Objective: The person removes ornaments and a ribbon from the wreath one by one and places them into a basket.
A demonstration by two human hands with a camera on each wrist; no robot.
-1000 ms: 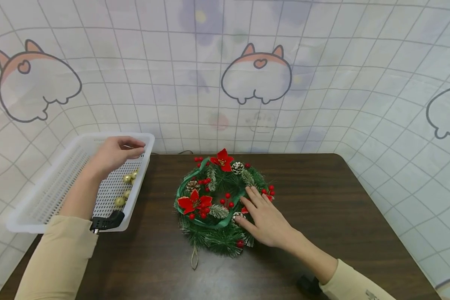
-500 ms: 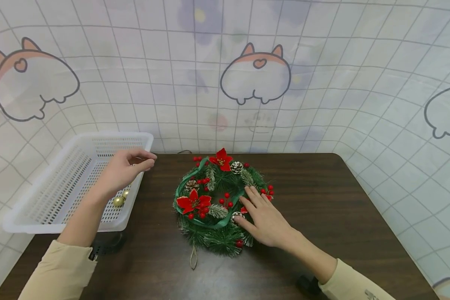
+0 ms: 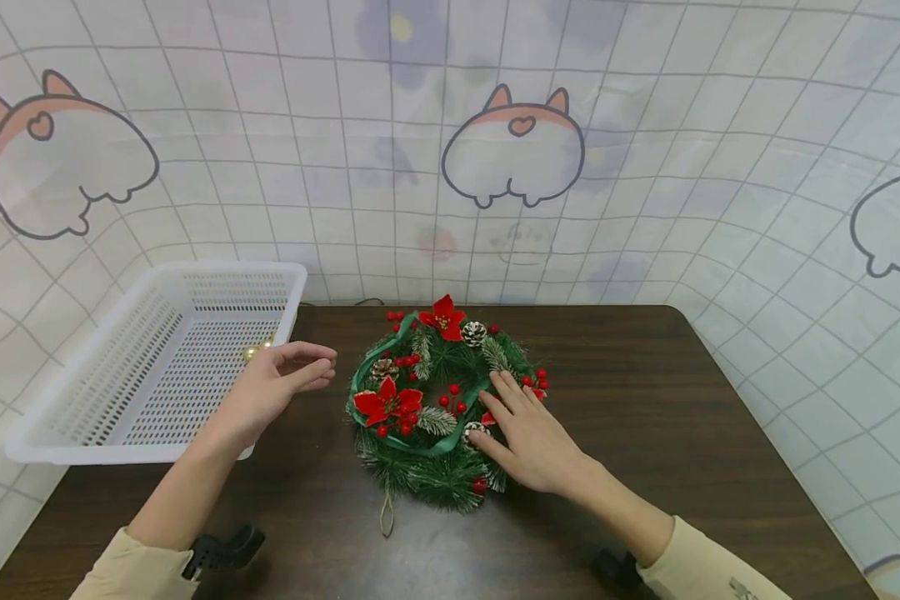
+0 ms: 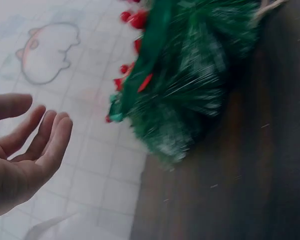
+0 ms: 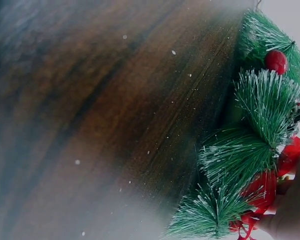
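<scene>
A green wreath (image 3: 450, 479) lies flat on the dark wooden table (image 3: 622, 375), dressed with red poinsettias (image 3: 387, 402), red berries, pine cones (image 3: 474, 334) and frosted sprigs. A green ribbon (image 3: 423, 452) loops loosely over it. My right hand (image 3: 528, 437) rests on the wreath's right side with fingers spread. In the right wrist view, fingers (image 5: 292, 205) touch the red petals at its edge. My left hand (image 3: 273, 392) hovers between the basket and the wreath, fingers loosely bent and thumb apart. Nothing shows between the left fingers (image 4: 55, 142) in the left wrist view.
On the left, a white perforated basket (image 3: 138, 452) holds a few small gold balls (image 3: 251, 352), partly hidden behind my left hand. A twine loop (image 3: 387, 515) sticks out at the wreath's front. Patterned cloth (image 3: 645, 150) hangs behind the table.
My left hand has come out of the basket, moving right and toward me over the table beside the wreath. My right hand and the wreath stay put.
</scene>
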